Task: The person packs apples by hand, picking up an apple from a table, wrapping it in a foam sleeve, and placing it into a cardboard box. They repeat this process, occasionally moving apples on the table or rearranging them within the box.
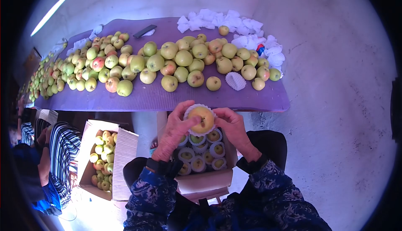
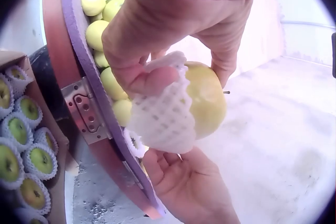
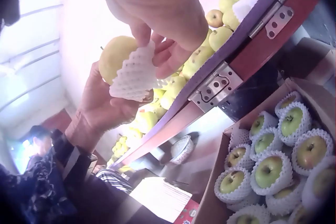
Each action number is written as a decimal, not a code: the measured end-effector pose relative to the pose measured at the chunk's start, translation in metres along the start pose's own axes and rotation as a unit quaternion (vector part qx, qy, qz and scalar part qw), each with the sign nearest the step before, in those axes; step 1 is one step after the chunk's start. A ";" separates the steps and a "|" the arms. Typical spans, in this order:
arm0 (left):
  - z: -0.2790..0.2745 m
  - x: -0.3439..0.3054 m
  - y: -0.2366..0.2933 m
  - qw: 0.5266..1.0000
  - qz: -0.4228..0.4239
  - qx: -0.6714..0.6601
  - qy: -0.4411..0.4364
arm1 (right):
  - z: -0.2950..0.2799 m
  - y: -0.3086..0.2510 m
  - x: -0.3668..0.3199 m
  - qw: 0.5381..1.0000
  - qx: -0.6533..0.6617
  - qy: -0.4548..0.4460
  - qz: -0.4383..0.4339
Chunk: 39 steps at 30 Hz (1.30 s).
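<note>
Foam netting is pinched round a yellow apple by left hand and right hand, just over the near box. It's gripped from both sides, probably so it stretches evenly.

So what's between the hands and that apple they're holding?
A white foam net, pulled partway round the apple; the left wrist view shows it best.
</note>
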State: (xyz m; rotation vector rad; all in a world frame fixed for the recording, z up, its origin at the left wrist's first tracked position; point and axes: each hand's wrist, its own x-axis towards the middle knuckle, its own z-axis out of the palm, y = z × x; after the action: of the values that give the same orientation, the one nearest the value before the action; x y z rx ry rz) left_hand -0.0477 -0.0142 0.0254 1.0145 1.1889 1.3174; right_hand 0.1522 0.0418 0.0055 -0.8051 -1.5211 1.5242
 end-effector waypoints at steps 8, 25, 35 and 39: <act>0.006 0.002 -0.002 0.998 -0.001 0.058 -0.004 | 0.007 -0.015 -0.011 0.995 -0.027 0.087 -0.033; 0.017 -0.001 -0.010 0.996 -0.036 -0.053 -0.061 | 0.006 -0.008 -0.015 0.950 -0.237 0.114 -0.167; 0.023 0.003 -0.020 0.998 0.007 -0.055 0.013 | 0.009 0.015 -0.007 0.984 -0.110 0.130 -0.041; 0.023 0.002 -0.020 0.999 0.001 0.013 0.034 | 0.011 0.012 -0.006 0.984 -0.113 0.128 -0.041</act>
State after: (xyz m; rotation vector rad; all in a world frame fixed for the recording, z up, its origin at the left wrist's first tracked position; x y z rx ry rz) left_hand -0.0221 -0.0103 0.0088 0.9962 1.2593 1.3500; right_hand 0.1443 0.0320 -0.0059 -1.0146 -1.5282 1.1521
